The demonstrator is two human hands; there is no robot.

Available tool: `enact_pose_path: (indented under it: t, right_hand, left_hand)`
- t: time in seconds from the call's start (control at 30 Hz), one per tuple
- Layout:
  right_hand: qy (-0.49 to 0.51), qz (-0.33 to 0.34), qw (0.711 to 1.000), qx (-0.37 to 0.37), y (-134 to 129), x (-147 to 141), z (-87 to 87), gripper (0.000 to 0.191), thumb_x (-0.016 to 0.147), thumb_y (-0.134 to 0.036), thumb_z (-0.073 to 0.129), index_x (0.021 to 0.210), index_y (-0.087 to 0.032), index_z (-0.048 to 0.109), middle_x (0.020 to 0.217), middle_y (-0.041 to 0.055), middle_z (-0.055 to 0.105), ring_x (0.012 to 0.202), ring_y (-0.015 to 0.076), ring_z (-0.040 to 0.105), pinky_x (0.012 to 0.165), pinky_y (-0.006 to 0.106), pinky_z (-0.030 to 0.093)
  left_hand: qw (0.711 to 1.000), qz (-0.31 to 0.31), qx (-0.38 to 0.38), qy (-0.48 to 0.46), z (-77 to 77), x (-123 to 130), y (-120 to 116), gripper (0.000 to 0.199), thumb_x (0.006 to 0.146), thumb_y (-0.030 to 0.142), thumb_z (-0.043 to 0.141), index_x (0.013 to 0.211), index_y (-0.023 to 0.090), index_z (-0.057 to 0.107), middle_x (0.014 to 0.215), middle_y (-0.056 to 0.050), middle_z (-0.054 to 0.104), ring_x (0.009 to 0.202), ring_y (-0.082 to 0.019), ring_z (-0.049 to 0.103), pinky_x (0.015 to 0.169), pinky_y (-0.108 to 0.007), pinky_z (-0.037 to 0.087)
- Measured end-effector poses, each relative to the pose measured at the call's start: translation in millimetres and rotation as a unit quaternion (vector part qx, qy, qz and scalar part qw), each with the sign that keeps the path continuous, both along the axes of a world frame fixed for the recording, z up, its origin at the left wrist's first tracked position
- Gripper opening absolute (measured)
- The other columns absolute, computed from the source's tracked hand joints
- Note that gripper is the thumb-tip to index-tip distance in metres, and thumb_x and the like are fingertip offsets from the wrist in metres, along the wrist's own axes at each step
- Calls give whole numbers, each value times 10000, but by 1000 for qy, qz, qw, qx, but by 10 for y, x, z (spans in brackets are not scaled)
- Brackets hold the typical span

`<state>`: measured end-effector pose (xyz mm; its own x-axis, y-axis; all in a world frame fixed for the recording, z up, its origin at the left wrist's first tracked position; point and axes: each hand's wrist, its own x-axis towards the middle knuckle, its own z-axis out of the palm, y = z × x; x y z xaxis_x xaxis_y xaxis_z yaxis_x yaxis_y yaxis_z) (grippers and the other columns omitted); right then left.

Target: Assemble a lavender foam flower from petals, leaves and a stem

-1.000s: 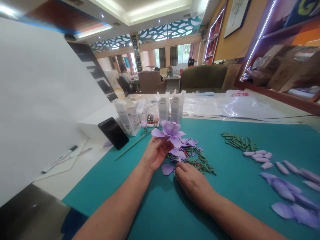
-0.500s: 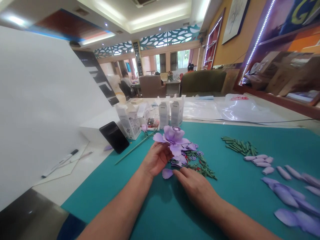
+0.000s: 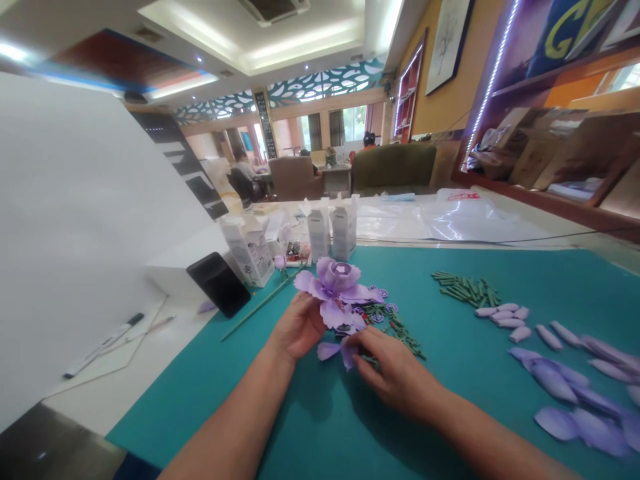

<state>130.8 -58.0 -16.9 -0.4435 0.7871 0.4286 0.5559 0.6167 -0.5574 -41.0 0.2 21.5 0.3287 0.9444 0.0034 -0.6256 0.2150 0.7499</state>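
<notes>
My left hand holds up a purple flower with broad open petals, its fingers partly hidden under the bloom. Just to the right and lower, my right hand pinches a loose purple petal between thumb and fingers. Another loose petal lies on the green mat beside it. Behind my right hand is a pile of small green pieces with purple rings and some red bits.
Green sticks, pale purple buds and larger petals lie at the right. A green stem, black phone and white boxes stand or lie beyond my left hand. People sit in the background.
My right hand has picked up a petal and lifted it slightly from the pile. The camera view has shifted a little, and the flower remains in my left hand.
</notes>
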Motion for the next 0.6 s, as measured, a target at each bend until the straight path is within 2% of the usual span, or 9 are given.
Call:
enact_pose_path:
  t: [0.07,0.13,0.23,0.33,0.5,0.6]
  right_hand:
    - [19,21,1000,-5,5,15,22,320,788,1,449,1007,-210,549,937,35,624,868,156,599,769,270,476]
    - [23,31,999,8,15,29,33,373,765,31,443,1027,-214,546,944,33,623,885,153,599,777,268,480]
    - [24,20,998,58,26,64,88,235,820,-21,459,917,-206,567,849,28,602,791,147,590,695,251,483]
    - [26,6,993,114,5,115,238,147,864,-99,484,827,-200,583,770,26,570,707,143,572,616,237,472]
    - [63,1,989,133,-92,196,540,106,901,-155,481,848,-208,555,850,56,597,769,159,590,654,262,498]
    - [80,-36,985,151,-116,232,608,96,908,-154,478,874,-218,541,872,54,604,781,159,596,662,262,500]
  left_hand:
    - [1000,6,2,4,-2,-21,17,206,656,185,764,808,160,626,661,3,662,617,-147,630,682,-285,509]
    - [1000,14,5,7,-2,-40,29,209,661,188,758,820,164,625,664,3,661,621,-149,629,683,-286,506]
    - [1000,15,7,9,-5,-59,38,215,654,191,760,817,166,621,667,4,657,615,-144,623,664,-272,499]
    - [1000,12,8,11,-17,-71,45,231,635,188,769,806,160,618,670,1,656,607,-139,617,650,-264,500]
    - [1000,16,7,23,-49,-68,58,244,606,173,786,777,159,612,661,3,653,596,-133,614,640,-254,503]
    - [1000,17,4,23,-56,-41,47,274,579,158,798,789,154,622,697,5,663,618,-116,619,644,-221,494]
